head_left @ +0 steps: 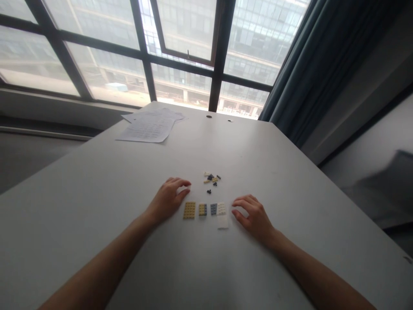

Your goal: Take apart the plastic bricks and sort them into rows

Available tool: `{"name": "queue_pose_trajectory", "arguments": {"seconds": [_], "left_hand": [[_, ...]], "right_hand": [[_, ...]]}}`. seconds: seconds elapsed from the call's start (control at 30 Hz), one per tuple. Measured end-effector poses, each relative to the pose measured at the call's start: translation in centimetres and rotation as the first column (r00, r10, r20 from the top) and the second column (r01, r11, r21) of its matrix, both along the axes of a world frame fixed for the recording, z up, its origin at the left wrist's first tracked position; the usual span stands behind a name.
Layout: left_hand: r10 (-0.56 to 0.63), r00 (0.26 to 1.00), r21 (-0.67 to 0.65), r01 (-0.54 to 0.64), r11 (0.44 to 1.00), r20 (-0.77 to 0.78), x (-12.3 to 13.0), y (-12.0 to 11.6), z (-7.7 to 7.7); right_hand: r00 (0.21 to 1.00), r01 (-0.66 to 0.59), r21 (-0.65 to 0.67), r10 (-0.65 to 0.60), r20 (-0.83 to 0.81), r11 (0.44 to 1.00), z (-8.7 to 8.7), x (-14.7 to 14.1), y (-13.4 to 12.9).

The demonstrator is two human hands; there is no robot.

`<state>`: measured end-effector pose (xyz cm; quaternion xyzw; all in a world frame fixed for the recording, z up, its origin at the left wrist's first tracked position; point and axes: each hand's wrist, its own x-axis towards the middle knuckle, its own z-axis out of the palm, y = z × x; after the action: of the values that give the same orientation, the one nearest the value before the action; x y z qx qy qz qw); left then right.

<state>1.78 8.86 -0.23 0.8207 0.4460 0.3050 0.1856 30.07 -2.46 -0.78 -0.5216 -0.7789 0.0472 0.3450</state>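
Observation:
My left hand (pixel 169 196) rests on the white table, thumb and fingers apart with nothing between them. Just right of its wrist lies a tan studded building plate (pixel 189 210). Beside that is a small yellow and grey brick piece (pixel 202 209). Further right, a dark grey studded piece (pixel 213 209) touches a white studded piece (pixel 221 208), with a smooth white piece (pixel 223 221) below it. My right hand (pixel 251 212) lies to the right of these, fingers curved and apart from the thumb, holding nothing. Beyond them is a loose pile of small black, yellow and white bricks (pixel 211 178).
Printed papers (pixel 148 129) lie overlapping at the table's far left. Two small round holes (pixel 209 116) sit near the far edge of the white table (pixel 206 267). Behind it stand framed windows (pixel 183 82), with a dark blue curtain (pixel 309 73) at the right.

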Motion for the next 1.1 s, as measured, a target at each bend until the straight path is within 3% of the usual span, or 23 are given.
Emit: {"name": "queue_pose_trajectory", "arguments": {"seconds": [0.13,0.23,0.37,0.47,0.67,0.87,1.0,1.1], "left_hand": [[-0.087,0.963,-0.170,0.133,0.976,0.255,2.5,-1.7,2.0],[-0.152,0.923,-0.231,0.243,0.942,0.353,4.8,-2.9,3.0],[-0.208,0.940,-0.193,0.265,0.945,0.270,7.0,-3.9,3.2],[-0.230,0.960,-0.098,0.247,0.964,0.160,7.6,-4.4,3.0],[-0.257,0.966,0.017,0.257,0.966,0.031,7.0,-4.0,2.4],[-0.016,0.996,0.191,0.000,0.982,0.084,3.5,-1.0,2.1],[0.143,0.971,0.415,-0.211,0.885,0.190,0.9,1.1,0.5],[0.217,0.947,0.409,-0.299,0.862,0.236,0.0,1.9,-0.9]], "right_hand": [[0.990,0.023,-0.097,-0.037,-0.140,0.995,1.3,-0.4,0.2],[0.963,-0.017,-0.157,-0.026,-0.267,0.987,2.5,-1.2,0.7],[0.928,-0.085,-0.227,-0.006,-0.373,0.970,3.7,-2.1,1.9],[0.951,-0.104,-0.251,0.023,-0.307,0.962,4.0,-2.4,2.7],[0.971,-0.121,-0.256,0.060,-0.233,0.959,2.9,-1.9,4.1],[0.980,-0.013,-0.331,-0.054,-0.193,0.943,0.2,-0.7,5.1],[0.987,-0.024,-0.303,-0.026,-0.157,0.953,-0.4,-0.7,5.0],[0.988,-0.036,-0.301,-0.011,-0.155,0.953,-0.3,-0.9,4.9]]}}
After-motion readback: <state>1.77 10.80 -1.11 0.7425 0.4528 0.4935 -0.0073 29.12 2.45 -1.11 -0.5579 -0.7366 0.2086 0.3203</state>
